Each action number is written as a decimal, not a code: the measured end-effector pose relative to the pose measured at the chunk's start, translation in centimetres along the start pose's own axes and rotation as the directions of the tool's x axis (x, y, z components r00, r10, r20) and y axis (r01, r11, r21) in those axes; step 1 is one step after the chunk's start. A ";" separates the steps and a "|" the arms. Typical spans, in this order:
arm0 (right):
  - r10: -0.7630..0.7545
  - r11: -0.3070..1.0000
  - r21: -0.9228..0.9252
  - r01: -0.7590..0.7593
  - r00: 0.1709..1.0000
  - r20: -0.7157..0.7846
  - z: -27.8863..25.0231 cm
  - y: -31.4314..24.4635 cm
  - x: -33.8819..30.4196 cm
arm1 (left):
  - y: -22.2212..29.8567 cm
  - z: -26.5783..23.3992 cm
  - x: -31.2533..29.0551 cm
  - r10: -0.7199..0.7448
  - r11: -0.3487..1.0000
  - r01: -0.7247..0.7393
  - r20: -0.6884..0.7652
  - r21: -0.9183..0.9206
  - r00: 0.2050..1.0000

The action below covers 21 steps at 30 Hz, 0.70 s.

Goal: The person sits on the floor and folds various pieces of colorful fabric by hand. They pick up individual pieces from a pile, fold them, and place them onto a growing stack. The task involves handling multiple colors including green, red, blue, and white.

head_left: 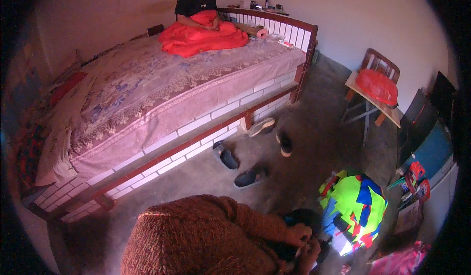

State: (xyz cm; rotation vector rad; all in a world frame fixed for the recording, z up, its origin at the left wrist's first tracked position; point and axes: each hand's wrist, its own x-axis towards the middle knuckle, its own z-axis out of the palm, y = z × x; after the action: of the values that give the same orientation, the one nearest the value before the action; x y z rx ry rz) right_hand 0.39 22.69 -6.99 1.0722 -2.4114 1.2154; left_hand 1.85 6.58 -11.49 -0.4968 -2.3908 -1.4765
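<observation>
My left hand [297,234] reaches out from a brown-orange knitted sleeve [255,221] in the lower middle. Close against it is my right hand [308,256]. Both have their fingers bent and drawn together, the fingertips nearly meeting. Whatever is between them is too small and dim to make out. Dark material [282,250] lies under and around the hands. Just to their right sits a heap of cloth pieces [363,201] in bright yellow-green, blue and red.
A bed [191,98] with a tiled base stands at the back left; a person [197,5] sits on it under a red blanket [203,37]. Several shoes [248,178] lie on the floor. At right are a wooden chair [375,91] with a red bag and pink cloth [402,261].
</observation>
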 end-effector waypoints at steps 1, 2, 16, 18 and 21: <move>0.159 0.957 0.246 -0.151 0.987 -0.013 -0.1 0.1 -0.3 | 0.1 -0.1 0.2 -0.041 0.999 0.042 0.034 -0.015 0.999; 0.310 0.833 0.478 -0.279 0.951 0.014 0.0 0.1 -0.7 | 0.1 -0.1 0.4 -0.082 0.996 0.084 0.068 -0.028 0.994; 0.151 0.953 0.242 -0.181 0.979 0.138 0.3 1.6 -1.9 | 3.7 -4.0 -0.4 -0.050 0.989 0.078 0.217 -0.122 0.975; 0.148 0.983 0.060 -0.171 0.948 0.283 -0.8 2.6 -1.8 | 5.7 -4.8 -0.3 0.019 0.969 0.074 0.369 -0.237 0.929; -0.494 0.799 -0.298 0.523 0.852 0.172 -0.8 3.7 -2.3 | 6.3 -4.9 -0.6 0.123 0.949 0.058 0.529 -0.311 0.840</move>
State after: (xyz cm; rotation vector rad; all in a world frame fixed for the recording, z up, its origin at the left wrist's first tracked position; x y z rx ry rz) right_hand -0.68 25.96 -9.85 1.5421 -2.0631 0.5630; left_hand 5.38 4.71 -4.55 -1.1728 -2.5164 -1.9223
